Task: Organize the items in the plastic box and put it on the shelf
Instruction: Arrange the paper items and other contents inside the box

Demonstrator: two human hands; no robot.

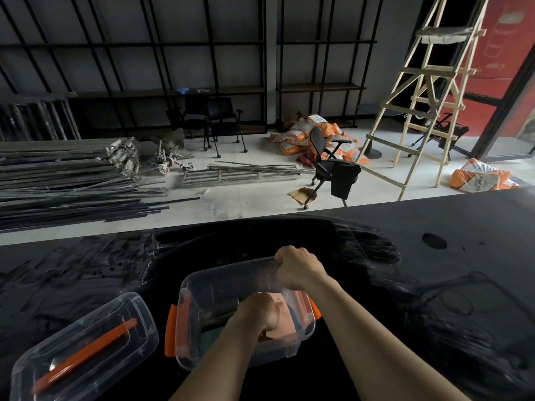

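Fingers of the right hand [298, 267] curl around the far rim of the clear plastic box [202, 287] on the black table [434, 285]; the left hand [256, 312], fist-like, reaches inside among items [282, 306], its grip hidden. Best to keep the box braced and lay contents flat. Orange latches flank it; its lid [84, 345] lies just left.

2 bare forearms enter from bottom edge, both uncovered up to frame edge, so sleeves are short or pushed up out of view. Left hand [256, 312] bare: no glove, no ring or strap seen. Right hand [299, 267] bare too: no glove, knuckles showing as 4 rounded bumps. Wrists plain, no watch, band or tape. Lighting dim, so small marks or fine jewellery possibly missed. Rest of body out of view.
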